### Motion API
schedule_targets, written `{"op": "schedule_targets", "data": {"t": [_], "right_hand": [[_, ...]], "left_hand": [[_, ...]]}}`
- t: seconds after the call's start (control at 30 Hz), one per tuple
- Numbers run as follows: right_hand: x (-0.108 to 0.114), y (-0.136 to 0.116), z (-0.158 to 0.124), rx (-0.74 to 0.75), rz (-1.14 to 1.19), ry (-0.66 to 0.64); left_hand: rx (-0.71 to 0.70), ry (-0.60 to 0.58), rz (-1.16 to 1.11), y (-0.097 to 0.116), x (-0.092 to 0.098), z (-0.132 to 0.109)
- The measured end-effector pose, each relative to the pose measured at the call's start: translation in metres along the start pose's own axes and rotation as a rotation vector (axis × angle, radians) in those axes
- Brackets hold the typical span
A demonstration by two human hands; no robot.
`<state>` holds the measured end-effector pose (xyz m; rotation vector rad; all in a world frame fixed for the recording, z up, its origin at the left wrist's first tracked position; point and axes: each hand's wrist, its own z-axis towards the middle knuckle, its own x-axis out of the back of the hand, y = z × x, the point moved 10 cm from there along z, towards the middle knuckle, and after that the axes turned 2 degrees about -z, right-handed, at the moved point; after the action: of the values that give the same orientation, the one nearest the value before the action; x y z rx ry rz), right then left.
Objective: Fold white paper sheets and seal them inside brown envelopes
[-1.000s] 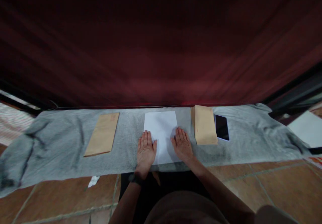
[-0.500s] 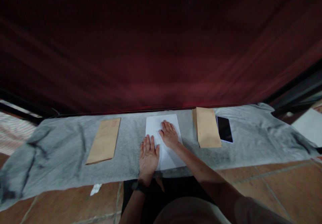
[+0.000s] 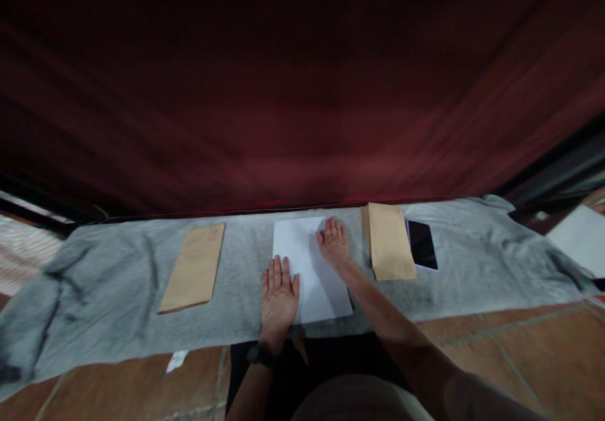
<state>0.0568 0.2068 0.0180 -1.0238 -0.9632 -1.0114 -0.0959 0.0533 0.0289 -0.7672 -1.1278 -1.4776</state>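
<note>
A white sheet of paper [image 3: 319, 295] lies flat on the grey cloth in front of me. Across its lower left edge rests my left hand [image 3: 278, 298], palm down with the fingers stretched forward. My right hand [image 3: 333, 242] lies flat at the paper's upper right edge, fingers extended and holding nothing. To the right is a stack of brown envelopes [image 3: 391, 244], with a dark-screened phone [image 3: 422, 244] close beside it. Left of the paper lies another brown envelope [image 3: 195, 266], slightly slanted.
The grey cloth [image 3: 127, 295] spreads over a long, narrow surface. A dark red curtain [image 3: 302, 125] hangs behind it. Below is a tiled floor [image 3: 118, 383] with a crumpled white scrap [image 3: 176, 360]. Something white and flat [image 3: 581, 238] shows at the far right.
My right hand has slid right across the paper, from near its upper middle to its upper right edge. My left hand has stayed in nearly the same place.
</note>
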Motion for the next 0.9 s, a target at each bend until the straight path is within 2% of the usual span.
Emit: {"op": "schedule_targets", "data": {"t": [0.17,0.27,0.37,0.5,0.73,0.83,0.9], "right_hand": [[-0.010,-0.049,0.009,0.170,0.086,-0.100],[-0.018,-0.059,0.013,0.182,0.091,-0.139],[-0.020,-0.051,0.016,0.147,0.086,-0.116],[-0.017,-0.027,0.017,0.075,0.064,-0.071],[0.006,0.010,0.005,-0.020,0.024,-0.001],[0.023,0.005,-0.020,0.006,0.057,0.031],[0.033,-0.015,-0.050,0.141,0.100,0.034]], "left_hand": [[-0.003,0.010,-0.020,0.000,0.001,0.000],[-0.012,0.006,-0.020,0.000,0.001,0.000],[-0.012,0.007,-0.009,0.000,0.001,0.000],[-0.011,0.009,-0.009,0.000,0.002,0.000],[-0.015,0.002,-0.015,0.001,0.003,0.000],[0.000,-0.003,-0.012,0.000,0.002,0.001],[0.008,-0.008,-0.011,0.000,0.002,0.001]]}}
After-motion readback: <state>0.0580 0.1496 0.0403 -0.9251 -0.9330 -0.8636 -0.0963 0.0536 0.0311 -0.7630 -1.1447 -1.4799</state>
